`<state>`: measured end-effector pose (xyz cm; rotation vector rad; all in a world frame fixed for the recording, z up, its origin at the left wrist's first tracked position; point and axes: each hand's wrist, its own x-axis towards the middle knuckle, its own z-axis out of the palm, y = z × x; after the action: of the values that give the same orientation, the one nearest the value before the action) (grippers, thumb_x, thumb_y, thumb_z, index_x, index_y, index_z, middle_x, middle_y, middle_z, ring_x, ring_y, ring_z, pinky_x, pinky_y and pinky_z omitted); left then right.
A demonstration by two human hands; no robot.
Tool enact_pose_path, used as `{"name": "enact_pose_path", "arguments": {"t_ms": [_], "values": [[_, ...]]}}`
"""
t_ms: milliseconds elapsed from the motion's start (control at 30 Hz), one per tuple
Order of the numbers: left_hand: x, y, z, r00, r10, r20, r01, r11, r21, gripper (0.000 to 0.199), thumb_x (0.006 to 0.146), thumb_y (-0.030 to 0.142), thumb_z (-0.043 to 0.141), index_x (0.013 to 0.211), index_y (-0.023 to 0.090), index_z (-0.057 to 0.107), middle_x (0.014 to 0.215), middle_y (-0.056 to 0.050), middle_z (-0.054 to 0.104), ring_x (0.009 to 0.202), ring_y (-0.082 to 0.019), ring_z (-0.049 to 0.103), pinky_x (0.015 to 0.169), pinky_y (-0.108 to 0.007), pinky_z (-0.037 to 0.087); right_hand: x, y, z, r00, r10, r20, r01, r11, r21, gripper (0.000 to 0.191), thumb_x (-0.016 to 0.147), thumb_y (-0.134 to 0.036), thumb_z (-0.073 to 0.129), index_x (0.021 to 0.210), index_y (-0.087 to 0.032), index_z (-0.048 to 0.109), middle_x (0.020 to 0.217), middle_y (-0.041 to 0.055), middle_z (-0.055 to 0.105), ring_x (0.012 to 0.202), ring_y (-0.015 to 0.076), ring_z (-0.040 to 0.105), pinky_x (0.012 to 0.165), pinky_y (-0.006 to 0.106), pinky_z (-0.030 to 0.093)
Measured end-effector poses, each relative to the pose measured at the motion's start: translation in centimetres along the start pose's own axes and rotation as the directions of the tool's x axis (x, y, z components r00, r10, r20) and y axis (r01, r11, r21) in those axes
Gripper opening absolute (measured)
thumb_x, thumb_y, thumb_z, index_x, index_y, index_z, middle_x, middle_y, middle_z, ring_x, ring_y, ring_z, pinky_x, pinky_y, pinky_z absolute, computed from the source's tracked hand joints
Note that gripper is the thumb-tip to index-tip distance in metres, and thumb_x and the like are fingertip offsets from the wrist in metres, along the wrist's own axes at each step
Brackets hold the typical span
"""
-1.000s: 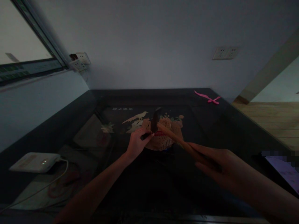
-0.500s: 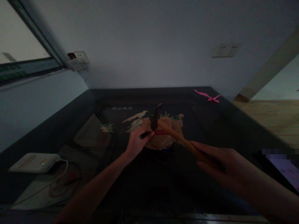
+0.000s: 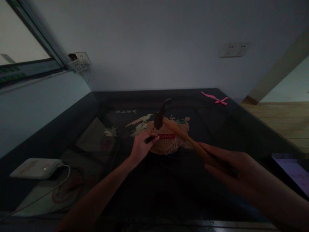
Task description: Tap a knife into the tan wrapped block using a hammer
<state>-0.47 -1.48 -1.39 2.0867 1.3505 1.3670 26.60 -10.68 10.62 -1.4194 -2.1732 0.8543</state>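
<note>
My right hand (image 3: pixel 224 161) is wrapped round the wooden handle of a hammer (image 3: pixel 178 131). The hammer's dark head hangs over a round, tan, woven-looking piece (image 3: pixel 164 146) with a red label strip (image 3: pixel 167 136), which lies on the dark table (image 3: pixel 154 193). At the left edge of that piece my left hand (image 3: pixel 143 145) is closed, thumb and finger pinched together beside the red strip. Whatever is between those fingertips is too small and dark to make out.
On the left lies a white power bank (image 3: pixel 36 168) with a cable (image 3: pixel 61 182). A pink ribbon (image 3: pixel 218 100) rests at the back right corner. A lit screen device (image 3: pixel 292 174) is at the right edge. Behind the table stands a wall (image 3: pixel 154 45).
The hammer head has risen, moving up and slightly away from my left fingertips, and more of the red strip shows. My left hand has stayed in place.
</note>
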Motion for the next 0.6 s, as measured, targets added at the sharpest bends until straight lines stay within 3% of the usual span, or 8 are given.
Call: {"name": "enact_pose_path", "arguments": {"t_ms": [167, 400, 600], "values": [[0.09, 0.37, -0.16, 1.0, 0.011, 0.02, -0.011, 1.0, 0.002, 0.008, 0.081, 0.023, 0.069, 0.075, 0.018, 0.07, 0.077, -0.004, 0.072, 0.073, -0.018, 0.067, 0.071, -0.031, 0.054, 0.29, 0.52, 0.29, 0.996, -0.06, 0.068, 0.063, 0.997, -0.052, 0.045, 0.085, -0.019, 0.05, 0.129, -0.019, 0.06, 0.085, 0.0037, 0.075, 0.058, 0.0137, 0.067, 0.053, 0.023, 0.055], [-0.02, 0.04, 0.05, 1.0, -0.023, 0.007, 0.023, 1.0, -0.019, 0.009, 0.081, 0.026, 0.069, 0.079, 0.019, 0.072, 0.081, -0.004, 0.073, 0.076, -0.019, 0.068, 0.073, -0.03, 0.055, -0.22, -0.12, -0.22, 1.0, -0.02, 0.006, 0.02, 1.0, -0.018, 0.049, 0.087, -0.029, 0.051, 0.134, -0.016, 0.056, 0.104, 0.0095, 0.075, 0.083, 0.0224, 0.072, 0.069, 0.032, 0.059], [0.14, 0.16, -0.11, 0.998, -0.035, 0.051, 0.035, 0.999, -0.007, 0.008, 0.082, 0.025, 0.068, 0.079, 0.018, 0.072, 0.083, -0.005, 0.074, 0.08, -0.02, 0.069, 0.077, -0.033, 0.054, -0.02, 0.83, 0.35, 0.995, -0.045, 0.093, 0.048, 0.999, -0.022, 0.05, 0.085, -0.019, 0.052, 0.135, -0.022, 0.055, 0.103, 0.0054, 0.076, 0.074, 0.019, 0.072, 0.061, 0.027, 0.058]]}}
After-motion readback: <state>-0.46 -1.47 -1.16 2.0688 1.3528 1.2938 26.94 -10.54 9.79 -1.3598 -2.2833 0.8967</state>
